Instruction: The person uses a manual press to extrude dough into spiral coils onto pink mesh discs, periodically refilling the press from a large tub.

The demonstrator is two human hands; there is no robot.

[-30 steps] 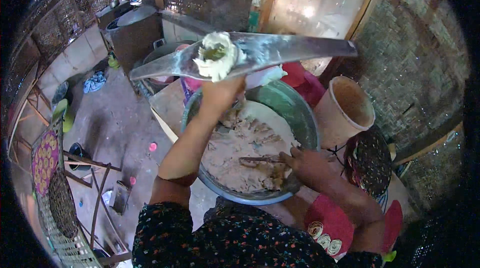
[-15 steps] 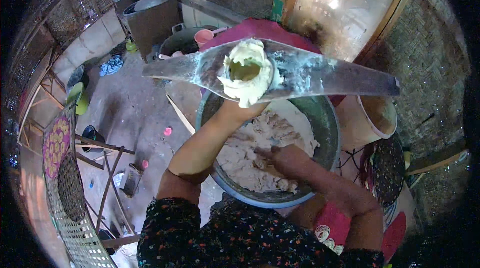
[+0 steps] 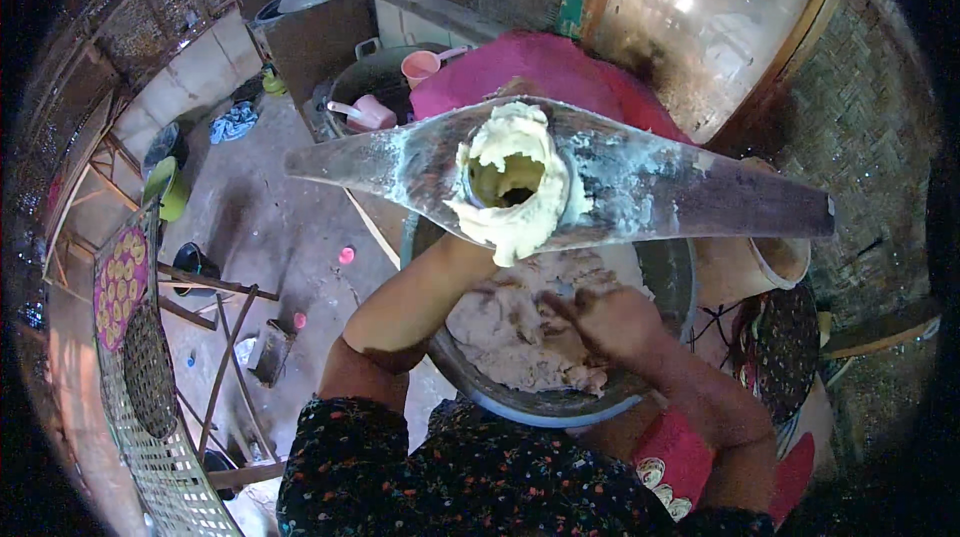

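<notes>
A long wooden bar (image 3: 690, 192) spans the middle of the view, tapered at both ends and dusted white. In its centre is a round hole, ringed by pale, sticky dough (image 3: 530, 229). My left hand (image 3: 478, 255) reaches up beneath the bar; its fingers are hidden behind it. Below lies a wide basin (image 3: 560, 415) with a large mass of pale dough (image 3: 510, 347). My right hand (image 3: 618, 325) is down in this dough, fingers curled into its surface, index finger and thumb toward the middle.
A pink cloth-covered mound (image 3: 560, 62) rises beyond the bar, beside a pot with pink dippers (image 3: 370, 113). On the right stand a pale bucket (image 3: 725, 267) and a door. At left, a woven rack (image 3: 185, 457) carries a pink sheet of round pieces (image 3: 122, 282).
My right hand has shifted slightly right, its index finger more curled in. The bar sits lower in view and covers more of the basin. My left hand stays beneath it.
</notes>
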